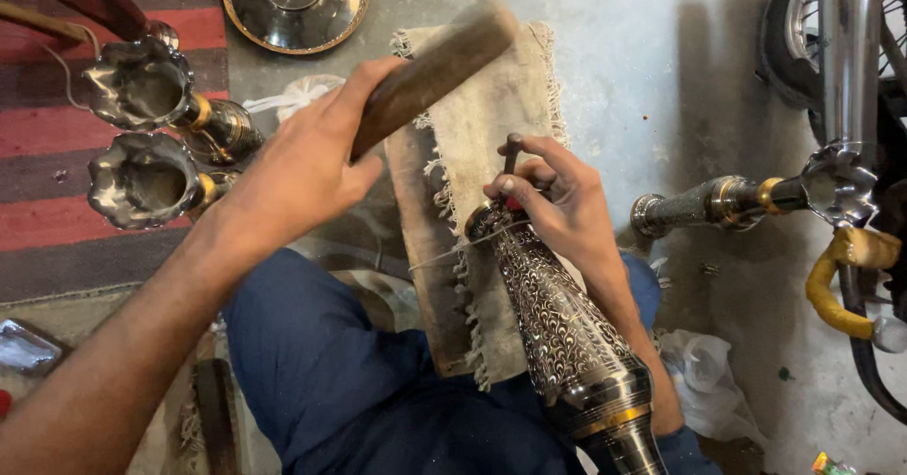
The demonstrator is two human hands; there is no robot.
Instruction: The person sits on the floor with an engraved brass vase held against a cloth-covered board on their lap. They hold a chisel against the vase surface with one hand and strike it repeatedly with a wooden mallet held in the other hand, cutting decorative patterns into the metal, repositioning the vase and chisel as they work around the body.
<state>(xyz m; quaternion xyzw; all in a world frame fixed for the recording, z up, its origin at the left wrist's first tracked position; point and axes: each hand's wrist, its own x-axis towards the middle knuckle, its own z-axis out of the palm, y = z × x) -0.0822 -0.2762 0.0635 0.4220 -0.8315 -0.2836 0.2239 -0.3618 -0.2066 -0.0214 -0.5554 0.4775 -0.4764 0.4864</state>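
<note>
Here, left hand (302,168) gripping wooden mallet (435,78), right hand (557,206) pinching chisel (510,158) on engraved vase (557,324), two empty fluted cups (142,130)

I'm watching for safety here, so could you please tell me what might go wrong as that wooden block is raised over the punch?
1. The left hand lifts the brown wooden block above the thin dark metal punch, which the right hand's fingers pinch; a stray blow could hit them.
2. The engraved silver metal vase lies tilted across the lap on a frayed beige cloth; it might roll or get scarred.
</note>
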